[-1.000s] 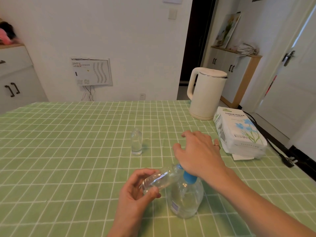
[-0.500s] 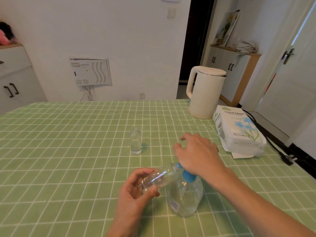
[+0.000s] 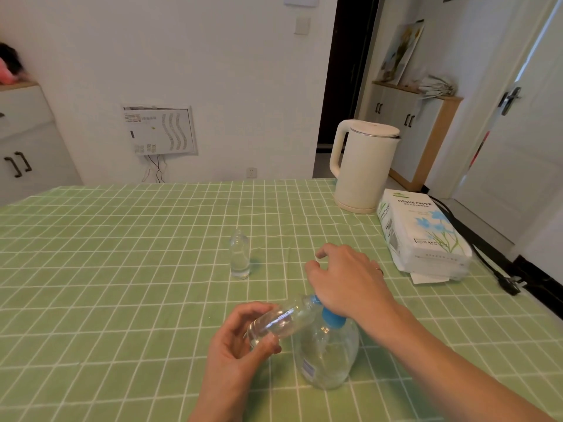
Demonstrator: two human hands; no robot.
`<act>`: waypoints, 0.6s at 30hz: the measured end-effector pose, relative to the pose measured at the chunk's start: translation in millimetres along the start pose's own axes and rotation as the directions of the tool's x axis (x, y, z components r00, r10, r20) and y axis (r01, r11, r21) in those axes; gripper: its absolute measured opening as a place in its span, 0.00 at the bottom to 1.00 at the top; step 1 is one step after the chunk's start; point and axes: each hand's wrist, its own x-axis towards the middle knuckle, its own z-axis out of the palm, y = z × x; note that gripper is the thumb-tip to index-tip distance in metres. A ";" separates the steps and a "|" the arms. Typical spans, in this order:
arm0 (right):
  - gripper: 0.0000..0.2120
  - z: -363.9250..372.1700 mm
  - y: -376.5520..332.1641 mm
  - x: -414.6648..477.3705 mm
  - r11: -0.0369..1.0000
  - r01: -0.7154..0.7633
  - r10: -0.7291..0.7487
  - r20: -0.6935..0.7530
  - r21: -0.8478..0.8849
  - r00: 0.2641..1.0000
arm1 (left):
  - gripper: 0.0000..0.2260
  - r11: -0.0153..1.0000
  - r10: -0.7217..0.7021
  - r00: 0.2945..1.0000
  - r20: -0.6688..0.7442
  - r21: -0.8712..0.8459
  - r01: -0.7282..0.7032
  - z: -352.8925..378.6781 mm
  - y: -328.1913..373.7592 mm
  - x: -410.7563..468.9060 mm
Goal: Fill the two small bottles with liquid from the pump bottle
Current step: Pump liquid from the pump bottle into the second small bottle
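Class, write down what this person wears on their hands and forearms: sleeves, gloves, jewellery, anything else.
Neither the left hand nor the right hand wears a glove. A thin ring sits on one finger of the right hand. No sleeve, watch or bracelet is in view up to the frame's edge.

"TISSUE PAPER" is printed in dark capitals across the top face of the tissue pack (image 3: 425, 236) that lies on the counter (image 3: 122, 269). The same words are repeated along the pack's left side, where they are partly lost to the angle. A small green logo above the heading and the finer lines of print below it and near the pack's lower edge cannot be read. A white-and-blue label (image 3: 307, 368) is seen low on the pump bottle (image 3: 330, 345), but its print cannot be made out. Rows of small red and black print are carried by the wall panel (image 3: 160, 130); none is legible.
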 end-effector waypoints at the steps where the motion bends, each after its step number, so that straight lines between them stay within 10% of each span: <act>1: 0.21 -1.7 -0.8 -0.3 1.000 0.007 -0.007 -0.010 -0.012 1.000 | 0.19 1.000 -0.001 1.000 0.004 -0.005 0.001 0.2 0.1 -0.4; 18: 0.24 -2.3 -1.0 -0.2 1.000 0.002 -0.002 -0.007 -0.017 1.000 | 0.19 1.000 0.020 1.000 0.012 -0.003 -0.020 -1.0 -2.5 2.1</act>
